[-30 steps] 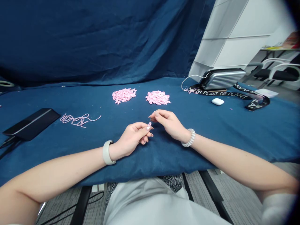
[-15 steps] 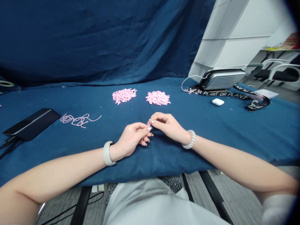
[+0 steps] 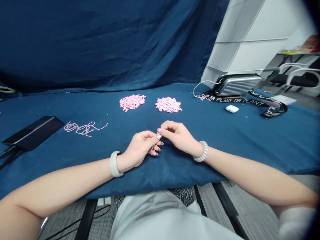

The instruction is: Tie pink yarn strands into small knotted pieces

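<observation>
Near the front of the blue cloth, my left hand (image 3: 142, 146) pinches a thin pink cord (image 3: 153, 150) between thumb and forefinger, and a strand of it hangs by the curled lower fingers. My right hand (image 3: 178, 135) meets it fingertip to fingertip, thumb and forefinger closed on the same cord. Behind the hands lie two heaps of small pink knotted pieces, a left heap (image 3: 132, 102) and a right heap (image 3: 168, 104). Loose pink cords (image 3: 83, 128) lie tangled to the left of my left hand.
A black device (image 3: 35, 133) with cables lies at the left. At the right are a silver ribbed case (image 3: 240, 85), a lettered black strap (image 3: 232, 100) and a small white case (image 3: 232, 109). A blue curtain (image 3: 105, 43) hangs behind.
My right hand has shifted very slightly, its fingertips still against the left ones. A pink strand now shows by the lower fingers of my left hand.
</observation>
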{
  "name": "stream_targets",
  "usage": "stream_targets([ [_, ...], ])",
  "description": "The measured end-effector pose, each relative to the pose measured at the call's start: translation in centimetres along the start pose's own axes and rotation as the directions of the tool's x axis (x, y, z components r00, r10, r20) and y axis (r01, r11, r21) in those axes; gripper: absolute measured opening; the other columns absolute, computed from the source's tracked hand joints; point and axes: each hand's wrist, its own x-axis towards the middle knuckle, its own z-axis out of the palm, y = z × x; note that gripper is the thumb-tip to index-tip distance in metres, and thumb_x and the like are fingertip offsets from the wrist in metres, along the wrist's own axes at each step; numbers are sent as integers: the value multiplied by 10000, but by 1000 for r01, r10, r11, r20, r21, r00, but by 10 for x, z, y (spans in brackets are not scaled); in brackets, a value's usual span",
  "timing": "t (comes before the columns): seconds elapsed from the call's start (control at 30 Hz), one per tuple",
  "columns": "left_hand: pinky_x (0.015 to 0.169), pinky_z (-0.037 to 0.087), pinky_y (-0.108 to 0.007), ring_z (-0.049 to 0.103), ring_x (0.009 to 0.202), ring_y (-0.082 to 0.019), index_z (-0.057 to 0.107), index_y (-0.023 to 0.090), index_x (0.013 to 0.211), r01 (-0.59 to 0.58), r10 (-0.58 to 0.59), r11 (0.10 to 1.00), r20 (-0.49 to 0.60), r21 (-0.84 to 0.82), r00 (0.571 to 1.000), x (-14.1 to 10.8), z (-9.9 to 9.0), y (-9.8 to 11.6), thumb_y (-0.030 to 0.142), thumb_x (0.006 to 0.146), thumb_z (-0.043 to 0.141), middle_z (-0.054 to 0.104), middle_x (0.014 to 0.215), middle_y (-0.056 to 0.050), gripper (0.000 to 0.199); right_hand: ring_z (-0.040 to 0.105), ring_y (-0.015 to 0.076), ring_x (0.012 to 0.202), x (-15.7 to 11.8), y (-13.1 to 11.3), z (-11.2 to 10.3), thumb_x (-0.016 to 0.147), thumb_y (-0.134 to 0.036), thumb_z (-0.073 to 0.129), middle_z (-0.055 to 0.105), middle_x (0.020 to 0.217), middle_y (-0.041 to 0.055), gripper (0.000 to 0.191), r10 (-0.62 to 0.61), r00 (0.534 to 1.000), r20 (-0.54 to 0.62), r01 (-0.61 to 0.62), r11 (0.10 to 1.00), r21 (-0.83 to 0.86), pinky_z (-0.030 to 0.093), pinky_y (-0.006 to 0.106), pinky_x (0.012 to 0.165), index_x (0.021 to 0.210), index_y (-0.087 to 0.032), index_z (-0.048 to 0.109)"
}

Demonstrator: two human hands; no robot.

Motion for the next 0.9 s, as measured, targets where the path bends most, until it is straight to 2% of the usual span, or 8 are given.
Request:
stream_targets([
  [0.23,415,465,-156,533,475,-57,610,113,715,-1,1,1000,0,5,1000,1,-1,-1,363,706,702,636,641,-22,266,559,116,727,3,-1,-4,817,-374,554,628,751,25,262,99,995,10,-100,985,139,431,265,742,721,-138,610],
  [0.43,408,458,-155,525,447,-51,606,112,703,8,-7,1000,32,-10,999,-1,-1,2,372,734,679,634,625,-16,272,582,111,793,6,5,-6,792,-307,605,632,898,35,202,9,990,144,-39,978,206,458,267,781,906,-151,664],
  [0.6,395,452,-150,535,447,-55,595,110,702,-2,4,1000,75,-24,997,-2,-2,2,378,719,691,638,623,-16,285,580,99,820,9,11,-8,811,-295,592,598,979,37,220,-49,958,281,-16,975,223,462,256,793,967,-171,684],
  [0.73,395,451,-145,531,441,-51,596,107,741,-16,18,1000,101,-24,995,-1,-3,0,391,705,701,633,616,-13,305,570,107,848,8,14,-9,817,-304,590,586,981,41,228,-86,936,341,7,974,228,449,262,812,974,-178,699],
  [0.9,421,465,-145,537,449,-43,577,109,748,-20,23,999,120,-25,992,0,-3,-2,413,722,680,633,632,-11,322,557,109,835,6,21,-4,788,-315,632,581,968,40,173,-30,954,300,-78,936,344,435,261,789,859,-186,722],
])
